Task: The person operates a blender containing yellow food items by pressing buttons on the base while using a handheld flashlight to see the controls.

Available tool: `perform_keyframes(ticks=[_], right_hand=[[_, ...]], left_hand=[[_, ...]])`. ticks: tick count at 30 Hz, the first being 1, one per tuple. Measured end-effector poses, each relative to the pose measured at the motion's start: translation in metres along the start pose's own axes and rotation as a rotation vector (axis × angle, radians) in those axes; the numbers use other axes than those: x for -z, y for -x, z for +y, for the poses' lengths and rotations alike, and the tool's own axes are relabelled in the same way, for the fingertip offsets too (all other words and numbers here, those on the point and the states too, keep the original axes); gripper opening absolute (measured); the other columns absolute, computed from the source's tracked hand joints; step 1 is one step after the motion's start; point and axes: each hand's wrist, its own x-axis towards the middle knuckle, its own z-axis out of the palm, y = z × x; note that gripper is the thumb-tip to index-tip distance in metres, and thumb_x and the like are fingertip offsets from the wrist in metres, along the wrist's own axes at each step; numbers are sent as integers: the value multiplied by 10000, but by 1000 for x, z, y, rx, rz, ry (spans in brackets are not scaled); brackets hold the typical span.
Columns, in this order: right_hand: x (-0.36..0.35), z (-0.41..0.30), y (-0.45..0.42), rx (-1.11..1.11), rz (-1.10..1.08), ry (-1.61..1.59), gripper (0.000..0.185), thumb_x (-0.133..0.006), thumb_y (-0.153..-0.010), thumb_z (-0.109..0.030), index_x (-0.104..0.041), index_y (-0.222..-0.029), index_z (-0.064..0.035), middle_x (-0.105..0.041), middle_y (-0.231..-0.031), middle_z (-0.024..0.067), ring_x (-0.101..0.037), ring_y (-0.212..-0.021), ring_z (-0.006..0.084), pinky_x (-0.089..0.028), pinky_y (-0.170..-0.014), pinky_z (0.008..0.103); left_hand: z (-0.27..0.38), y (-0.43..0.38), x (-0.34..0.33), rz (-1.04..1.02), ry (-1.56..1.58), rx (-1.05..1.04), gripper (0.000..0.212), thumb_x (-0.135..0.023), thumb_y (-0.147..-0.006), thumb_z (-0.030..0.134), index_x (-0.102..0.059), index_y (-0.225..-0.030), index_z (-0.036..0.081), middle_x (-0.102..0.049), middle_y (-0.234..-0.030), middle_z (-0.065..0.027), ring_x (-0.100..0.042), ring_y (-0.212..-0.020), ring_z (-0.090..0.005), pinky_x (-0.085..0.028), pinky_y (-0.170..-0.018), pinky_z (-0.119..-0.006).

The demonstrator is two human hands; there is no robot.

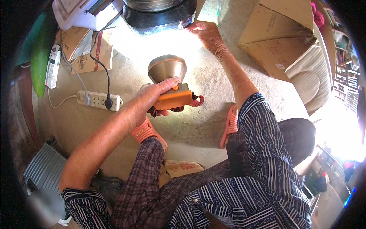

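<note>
My left hand (160, 91) grips an orange headlamp (174, 98) with a wide bronze-coloured reflector housing and a dark red strap. Its lamp faces away from me and is lit, throwing a strong white glare over the floor and the front of a black appliance (160, 17). At the lower right edge of that appliance are the bent fingers of my right hand (204, 33); the glare hides what the fingertips touch. A round metal pot or drum (154, 4) sits on the appliance, partly out of view.
A white power strip (98, 100) with two plugs lies on the floor at left, its cords running upward. Beyond it are flat cardboard (97, 54), a green gourd-like object (43, 57) and a white box (53, 67). An open cardboard box (277, 37) stands at right.
</note>
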Motion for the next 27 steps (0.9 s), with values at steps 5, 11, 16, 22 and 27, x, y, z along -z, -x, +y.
perform_keyframes(ticks=[5, 11, 16, 22, 27], right_hand=[[2, -6, 4, 21, 37, 50, 200, -647, -774, -212, -676, -894, -55, -668, -849, 102, -629, -783, 182, -495, -766, 289], [9, -12, 4, -48, 43, -157, 223, -675, -757, -235, -677, -878, -48, -667, -782, 74, -615, -695, 126, -504, -690, 249], [10, -6, 4, -40, 44, -200, 216, -680, -754, -218, -672, -856, -28, -666, -760, 73, -610, -674, 122, -502, -675, 244], [-3, 12, 4, -73, 65, -56, 124, -670, -757, -163, -684, -812, -53, -663, -725, 62, -597, -653, 120, -501, -665, 256], [-12, 10, 6, -154, 52, -161, 86, -675, -742, -119, -685, -799, -56, -666, -739, 63, -595, -667, 120, -496, -668, 249]], left_hand=[[0, 2, -3, -52, 25, -25, 732, -546, -746, 617, -490, -1073, -35, -585, -790, -128, -570, -632, -128, -468, -512, -208], [-3, 3, -4, -16, 14, 1, 711, -555, -747, 609, -500, -1040, -36, -595, -793, -130, -565, -578, -109, -458, -468, -206], [-6, 0, -6, -32, 47, -9, 689, -552, -758, 598, -503, -1033, -32, -606, -781, -126, -566, -553, -106, -456, -458, -207], [-6, -1, -4, -66, 31, 1, 674, -545, -768, 588, -505, -1030, -31, -608, -759, -118, -565, -544, -113, -446, -448, -211], [-4, 0, -8, -69, 29, -7, 675, -544, -768, 586, -505, -1033, -33, -601, -775, -128, -562, -546, -117, -441, -444, -217]])
